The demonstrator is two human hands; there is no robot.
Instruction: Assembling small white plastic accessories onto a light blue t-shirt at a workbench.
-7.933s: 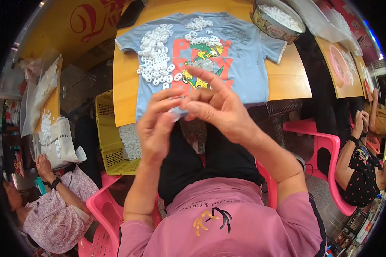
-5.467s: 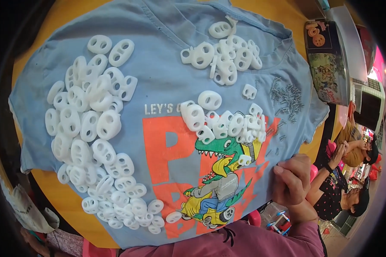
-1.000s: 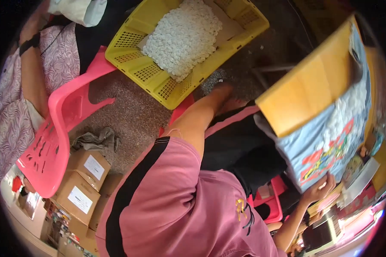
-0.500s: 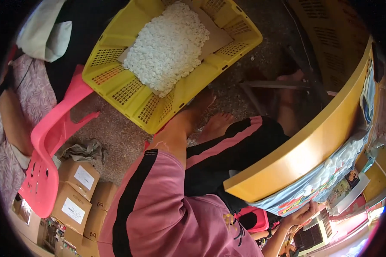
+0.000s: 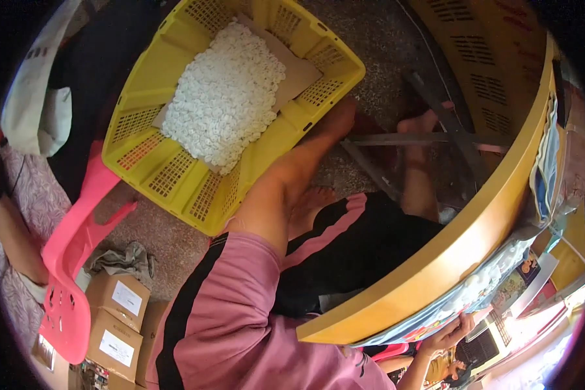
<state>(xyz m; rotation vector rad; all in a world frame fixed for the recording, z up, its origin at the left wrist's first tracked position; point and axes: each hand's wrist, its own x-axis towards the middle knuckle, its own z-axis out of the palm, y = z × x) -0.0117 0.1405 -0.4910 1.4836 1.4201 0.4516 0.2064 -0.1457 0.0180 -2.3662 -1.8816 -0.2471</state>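
Observation:
My left arm reaches from a pink sleeve down beside a yellow plastic basket; my left hand is in shadow by its rim, fingers not readable. A heap of small white pieces lies in the basket on a sheet of brown cardboard. At the lower right, my right hand is at the edge of a yellow tabletop, its fingers curled together; what they grip is too small to make out. Beside it lies a blue printed sheet with a cluster of white pieces.
A pink plastic chair stands at left, near another person's arm. Cardboard boxes are stacked below it, beside a crumpled grey cloth. Dark metal table legs cross under the tabletop. Another person shows at the lower right.
The whole view has shifted: the basket sits farther left and lower, and the tabletop covers more of the middle. My right hand stays at the table edge.

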